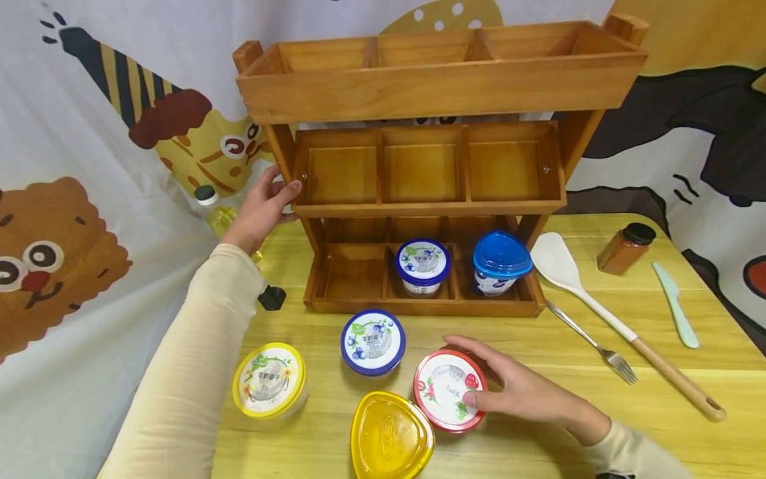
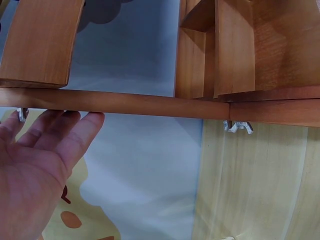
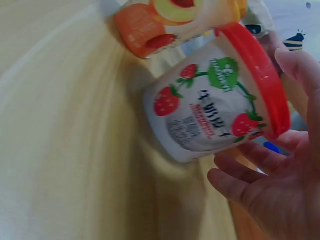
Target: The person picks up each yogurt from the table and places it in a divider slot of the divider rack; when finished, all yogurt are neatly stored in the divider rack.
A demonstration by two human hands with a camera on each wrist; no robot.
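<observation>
In the head view my right hand [image 1: 529, 389] grips a red-lidded strawberry milk pudding cup [image 1: 449, 392], thumb on the lid edge and fingers round its far side. Strawberries show on the cup's wall [image 3: 200, 105] in the right wrist view. My left hand [image 1: 263, 206] touches the left side post of the wooden three-tier rack [image 1: 443, 90]. From the left wrist, its straight fingers [image 2: 82, 137] press against the outer side of that post. Near the right hand are a yellow triangular-lidded cup [image 1: 391, 439], a blue-lidded blueberry cup [image 1: 374, 342] and a yellow-lidded cup [image 1: 269, 380].
A blueberry cup [image 1: 423, 266] and a blue triangular-lidded cup [image 1: 501, 263] sit in the rack's bottom tier. To the right lie a white spatula [image 1: 598, 313], a fork [image 1: 598, 346], a green knife [image 1: 676, 306] and a spice jar [image 1: 626, 248]. An oil bottle [image 1: 218, 213] stands behind the left arm.
</observation>
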